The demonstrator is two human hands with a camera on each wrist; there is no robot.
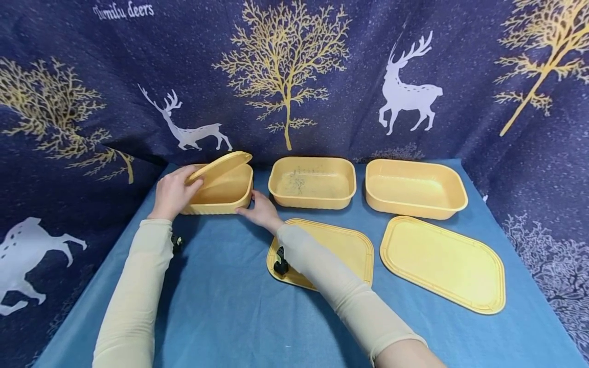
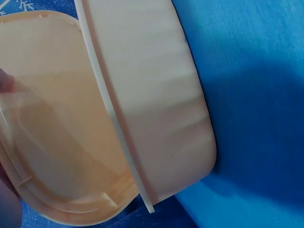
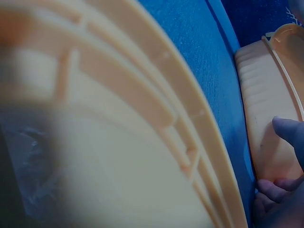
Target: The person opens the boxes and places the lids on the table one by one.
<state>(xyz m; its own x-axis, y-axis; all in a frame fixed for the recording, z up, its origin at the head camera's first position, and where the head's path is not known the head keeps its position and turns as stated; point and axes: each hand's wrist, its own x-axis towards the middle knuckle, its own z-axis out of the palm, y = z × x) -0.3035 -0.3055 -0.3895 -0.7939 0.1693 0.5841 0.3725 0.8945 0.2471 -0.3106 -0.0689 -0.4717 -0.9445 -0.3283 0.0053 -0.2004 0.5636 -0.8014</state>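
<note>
My left hand [image 1: 174, 193] grips the edge of a yellow lid [image 1: 223, 162] and holds it tilted over the leftmost yellow plastic box [image 1: 216, 208]. In the left wrist view, the ribbed underside of the lid [image 2: 57, 123] faces the camera beside the outer wall of the box [image 2: 156, 95]. At the front right corner of that box, my right hand [image 1: 262, 208] grips with the thumb on the front wall and the fingers round the side. The right wrist view shows this hand [image 3: 285, 180] low on the box wall [image 3: 263, 95].
Two more uncovered yellow boxes, one in the middle [image 1: 317, 202] and one at the right [image 1: 409, 207], stand along the back. Before them lie a middle lid [image 1: 340, 240], under my right forearm, and a right lid [image 1: 442, 263]. A patterned cloth [image 1: 322, 117] hangs behind the blue tabletop [image 1: 221, 296].
</note>
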